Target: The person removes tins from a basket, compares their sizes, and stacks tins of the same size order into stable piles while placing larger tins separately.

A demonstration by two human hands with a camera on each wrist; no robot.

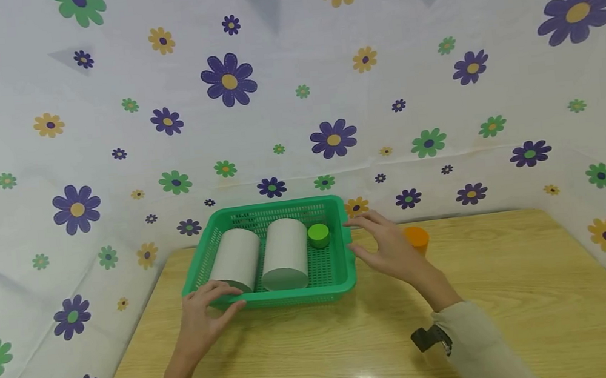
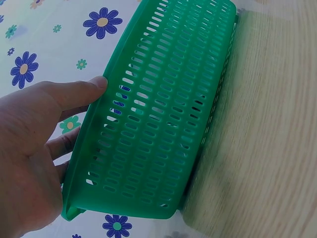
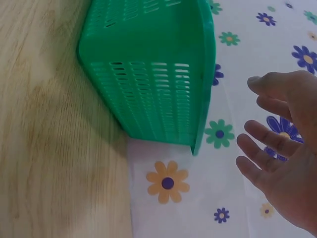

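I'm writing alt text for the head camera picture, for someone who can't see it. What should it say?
A person's left hand grips the near left corner of a green basket on a wooden table, while the right hand hovers open beside its right rim. Inside lie two white cylinders and a small green cap; an orange object sits behind the right hand.

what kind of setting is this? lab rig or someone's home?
Probably a staged recording booth, not a lived-in room. A white cloth printed with flowers drapes the back and sides like a backdrop, the light wooden table holds only props, and a green perforated plastic basket with two white cylinders sits between the hands.
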